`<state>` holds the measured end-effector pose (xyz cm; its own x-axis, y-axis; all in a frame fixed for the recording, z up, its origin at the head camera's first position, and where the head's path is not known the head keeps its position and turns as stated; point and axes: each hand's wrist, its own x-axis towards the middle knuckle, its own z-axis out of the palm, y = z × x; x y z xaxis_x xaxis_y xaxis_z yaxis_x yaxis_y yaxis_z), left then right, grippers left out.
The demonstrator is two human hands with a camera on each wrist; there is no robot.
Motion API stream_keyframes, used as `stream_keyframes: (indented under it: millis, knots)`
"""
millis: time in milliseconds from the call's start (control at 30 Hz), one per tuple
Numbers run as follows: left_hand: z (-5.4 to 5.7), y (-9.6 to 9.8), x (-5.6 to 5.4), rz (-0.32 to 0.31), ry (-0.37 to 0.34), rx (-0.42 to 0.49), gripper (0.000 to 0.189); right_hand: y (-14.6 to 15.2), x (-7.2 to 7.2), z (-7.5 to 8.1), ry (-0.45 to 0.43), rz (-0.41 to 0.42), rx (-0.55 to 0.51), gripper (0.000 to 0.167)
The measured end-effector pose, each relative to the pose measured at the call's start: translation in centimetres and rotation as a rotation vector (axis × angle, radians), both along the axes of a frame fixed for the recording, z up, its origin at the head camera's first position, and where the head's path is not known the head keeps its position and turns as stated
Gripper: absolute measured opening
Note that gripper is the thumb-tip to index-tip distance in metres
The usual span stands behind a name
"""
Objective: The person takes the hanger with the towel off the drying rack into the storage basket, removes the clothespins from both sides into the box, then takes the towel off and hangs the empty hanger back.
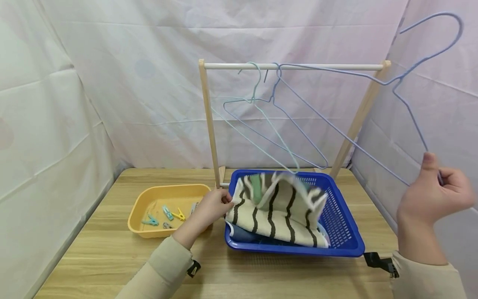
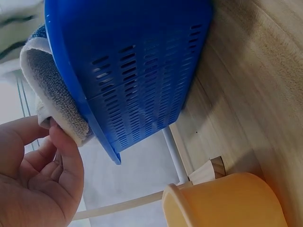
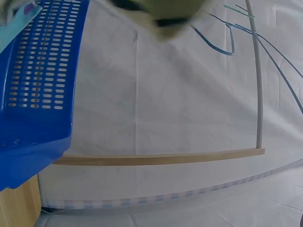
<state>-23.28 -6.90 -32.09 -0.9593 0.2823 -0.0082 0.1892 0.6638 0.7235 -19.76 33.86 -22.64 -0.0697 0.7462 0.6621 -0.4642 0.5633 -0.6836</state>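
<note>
A cream towel with dark wavy stripes (image 1: 272, 214) lies partly over the blue laundry basket (image 1: 295, 250), its far part raised and blurred. My left hand (image 1: 213, 205) pinches the towel's left edge between thumb and fingertips; in the left wrist view, the pinched cloth (image 2: 61, 104) hangs over the basket's rim. Off to the right, my right hand (image 1: 433, 203) grips one side of a blue wire hanger (image 1: 410, 70), held up with its hook at top right. The right wrist view does not show that hand, only blurred striped cloth (image 3: 173, 12) at its top.
Behind the basket stands a rack with a white rail (image 1: 328, 66) and wooden posts. A mint hanger (image 1: 257, 83) and another blue hanger (image 1: 274, 89) hang from it. To the left, a yellow tray (image 1: 149, 232) holds several clothespins (image 1: 167, 212). White curtains (image 1: 149, 83) surround the table.
</note>
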Motion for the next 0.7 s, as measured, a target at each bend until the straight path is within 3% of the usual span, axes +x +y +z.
stream_keyframes:
  millis: [300,700]
  knots:
    - [-0.1,0.0,0.0,0.037,-0.028,0.034,0.009,0.0,0.1,-0.3,-0.034,0.002,0.027,0.068]
    - [0.9,-0.7,0.1,0.082,-0.039,0.114,0.008,0.0,0.0,-0.6,0.018,0.030,0.002,0.068]
